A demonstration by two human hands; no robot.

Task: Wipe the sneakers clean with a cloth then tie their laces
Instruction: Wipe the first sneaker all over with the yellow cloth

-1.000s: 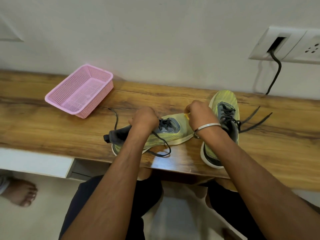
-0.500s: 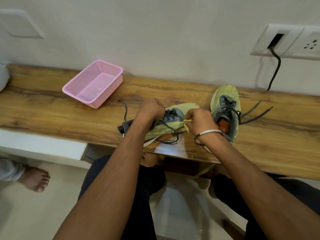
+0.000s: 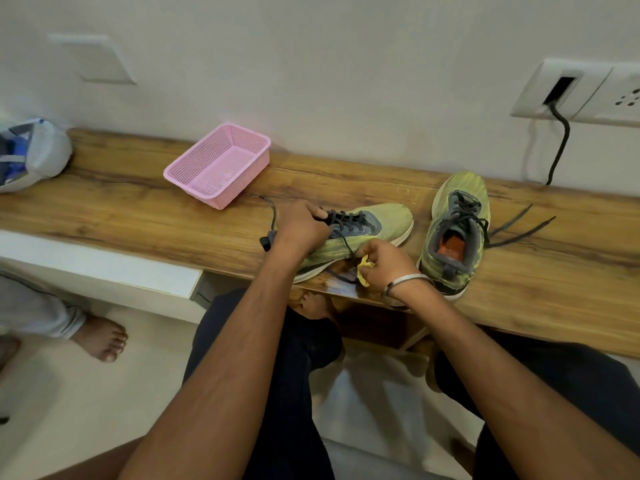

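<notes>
Right hand [image 3: 384, 263], fingers bunched round a yellow cloth [image 3: 363, 270], has dropped to the left sneaker's [image 3: 367, 230] side; left hand [image 3: 303, 225] grips its collar. Wiping continues; laces [image 3: 519, 223] remain untied.

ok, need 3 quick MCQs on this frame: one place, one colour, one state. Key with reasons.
1. Where is the basket?
A. left of both sneakers
B. between them
C. on the floor

2. What colour is the cloth in the right hand?
A. white
B. yellow
C. blue

3. How are the laces of the right-side sneaker?
A. tied in a bow
B. removed
C. loose

Key:
1 A, it sits on the wooden shelf left of the shoes.
2 B, yellow shows below the fingers.
3 C, the ends trail across the wood.
</notes>
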